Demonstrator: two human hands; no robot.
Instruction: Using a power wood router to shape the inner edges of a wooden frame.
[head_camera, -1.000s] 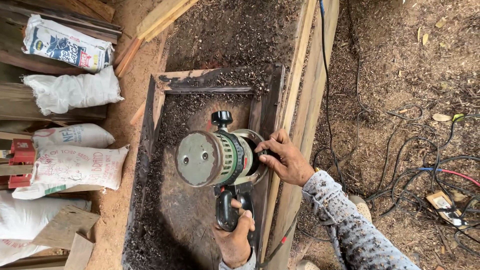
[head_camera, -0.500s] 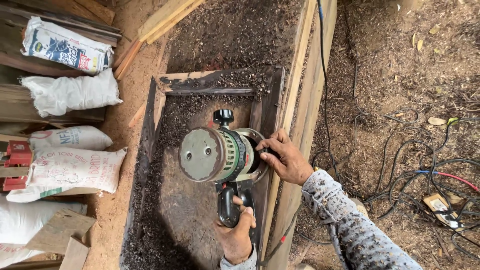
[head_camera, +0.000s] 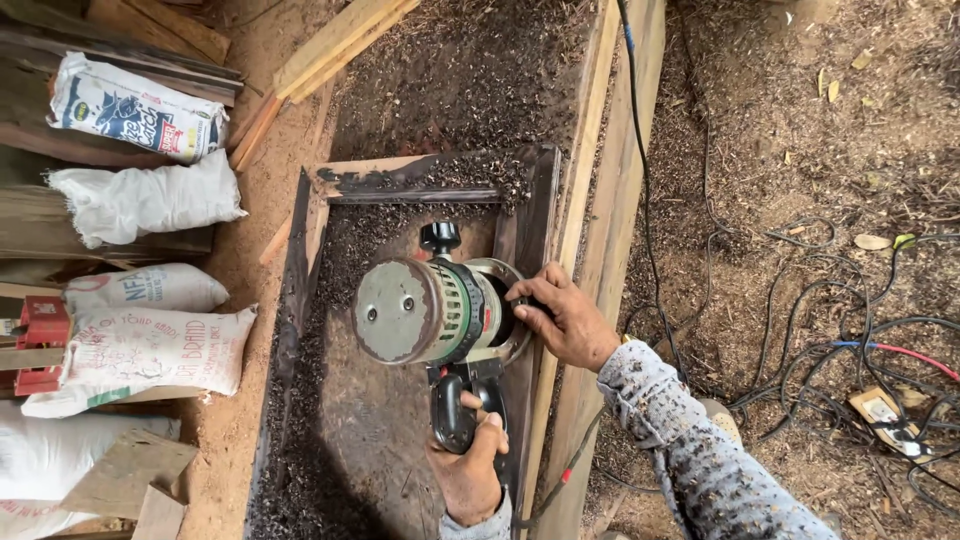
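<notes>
A green and grey electric router (head_camera: 440, 312) with a round metal top cap stands on the right rail of a dark wooden frame (head_camera: 293, 330). My left hand (head_camera: 468, 470) grips the router's near black handle (head_camera: 452, 418). At the right side of the router's base, my right hand (head_camera: 562, 322) presses down with its fingers curled over the rim. The far black knob (head_camera: 440, 238) is free. Dark shavings (head_camera: 385, 235) cover the panel inside the frame. The cutter is hidden under the base.
Pale planks (head_camera: 610, 200) run along the frame's right side. Black, red and blue cables (head_camera: 850, 340) tangle on the dirt at right. Filled white sacks (head_camera: 145, 350) and timber offcuts (head_camera: 320, 60) lie at left. A red tool (head_camera: 40, 340) sits at the left edge.
The router has crept slightly toward the frame's far end along the right rail. Both hands keep the same hold.
</notes>
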